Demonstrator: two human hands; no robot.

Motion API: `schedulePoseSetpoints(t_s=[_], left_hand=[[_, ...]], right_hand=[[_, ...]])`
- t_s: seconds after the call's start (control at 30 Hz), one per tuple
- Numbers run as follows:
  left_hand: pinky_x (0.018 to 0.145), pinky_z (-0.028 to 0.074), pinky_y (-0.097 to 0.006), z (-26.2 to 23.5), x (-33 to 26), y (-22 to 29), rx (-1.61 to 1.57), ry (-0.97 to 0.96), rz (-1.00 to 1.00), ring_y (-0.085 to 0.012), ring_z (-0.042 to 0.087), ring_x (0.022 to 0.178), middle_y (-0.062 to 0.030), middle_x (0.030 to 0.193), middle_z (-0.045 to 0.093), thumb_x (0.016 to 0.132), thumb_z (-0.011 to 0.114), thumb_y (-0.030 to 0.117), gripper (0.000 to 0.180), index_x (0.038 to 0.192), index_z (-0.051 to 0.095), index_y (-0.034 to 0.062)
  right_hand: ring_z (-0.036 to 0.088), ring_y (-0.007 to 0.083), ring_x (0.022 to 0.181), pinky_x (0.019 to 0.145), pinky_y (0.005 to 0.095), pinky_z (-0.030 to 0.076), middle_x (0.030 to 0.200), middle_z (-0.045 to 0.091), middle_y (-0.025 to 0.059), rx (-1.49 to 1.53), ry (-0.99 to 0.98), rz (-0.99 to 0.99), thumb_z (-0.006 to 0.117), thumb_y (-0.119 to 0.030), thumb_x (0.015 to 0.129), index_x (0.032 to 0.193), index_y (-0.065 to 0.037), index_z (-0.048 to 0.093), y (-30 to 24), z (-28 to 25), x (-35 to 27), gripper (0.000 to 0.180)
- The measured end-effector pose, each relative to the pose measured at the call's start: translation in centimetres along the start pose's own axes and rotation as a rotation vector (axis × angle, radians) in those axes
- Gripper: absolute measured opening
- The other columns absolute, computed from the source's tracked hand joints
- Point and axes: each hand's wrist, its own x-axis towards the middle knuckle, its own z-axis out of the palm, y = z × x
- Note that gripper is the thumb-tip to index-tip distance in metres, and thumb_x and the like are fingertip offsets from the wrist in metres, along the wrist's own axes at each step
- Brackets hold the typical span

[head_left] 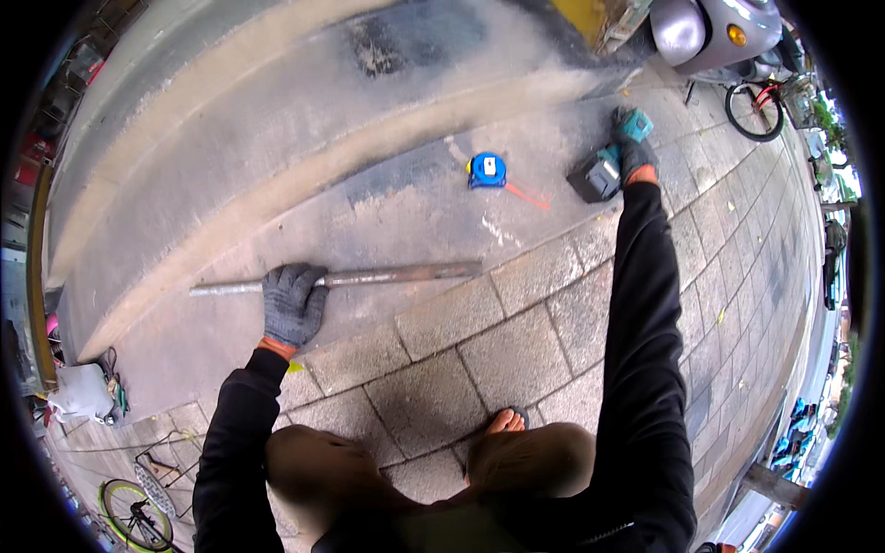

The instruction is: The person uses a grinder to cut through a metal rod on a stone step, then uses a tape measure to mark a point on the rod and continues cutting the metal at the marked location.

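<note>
A long metal pipe (406,274) lies on the concrete step, greyer at its left end and rust-brown at its right. My left hand (293,306), in a dark grey knit glove with an orange cuff, is closed over the pipe left of its middle. Far to the right, my stretched-out right hand (636,158), gloved the same way, grips a teal cordless power tool (636,123) with a black battery pack (595,179). The tool rests on its side on the step; its working end cannot be made out. Between the hands sits a blue tape measure (488,170) with a wrist strap.
Curved concrete steps (277,180) rise beyond the pipe, and stone paving (461,378) runs beneath my feet. A silver scooter (728,37) stands at the far right near a bicycle wheel (754,112). At left are a white bag (83,394) and another bicycle (136,514).
</note>
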Motion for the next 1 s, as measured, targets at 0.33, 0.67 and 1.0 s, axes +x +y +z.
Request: schedulePoseSetpoints(t_s=[0.33, 0.67, 1.0], left_hand=[[0.105, 0.043, -0.057, 0.5, 0.0, 0.0, 0.029, -0.041, 0.013, -0.0401, 0.061, 0.117, -0.0167, 0.120, 0.067, 0.093, 0.071, 0.018, 0.032, 0.124, 0.070, 0.0113], [0.106, 0.041, -0.059, 1.5, 0.1, -0.3, 0.030, -0.120, 0.013, -0.0427, 0.059, 0.120, -0.0197, 0.126, 0.065, 0.096, 0.068, 0.017, 0.035, 0.130, 0.066, 0.0097], [0.108, 0.040, -0.060, 1.8, -0.3, -0.8, 0.029, -0.037, 0.034, -0.0429, 0.058, 0.122, -0.0167, 0.127, 0.067, 0.101, 0.067, 0.025, 0.032, 0.129, 0.069, 0.0116]], right_hand=[[0.070, 0.0309, 0.084, 0.079, 0.0535, 0.060, 0.094, 0.068, 0.0092, 0.691, 0.030, 0.163, 0.084, -0.052, 0.096, 0.125, -0.010, 0.064, -6.1, -1.0, -11.8, 0.055], [0.071, 0.0316, 0.084, 0.075, 0.0498, 0.060, 0.104, 0.074, 0.0118, 0.802, 0.009, 0.254, 0.056, -0.079, 0.103, 0.128, -0.011, 0.067, -9.4, -3.8, -29.8, 0.074], [0.071, 0.0274, 0.083, 0.074, 0.0476, 0.060, 0.105, 0.073, 0.0095, 0.781, 0.100, 0.219, 0.061, -0.068, 0.106, 0.128, -0.010, 0.066, -16.6, -0.9, -46.9, 0.062]])
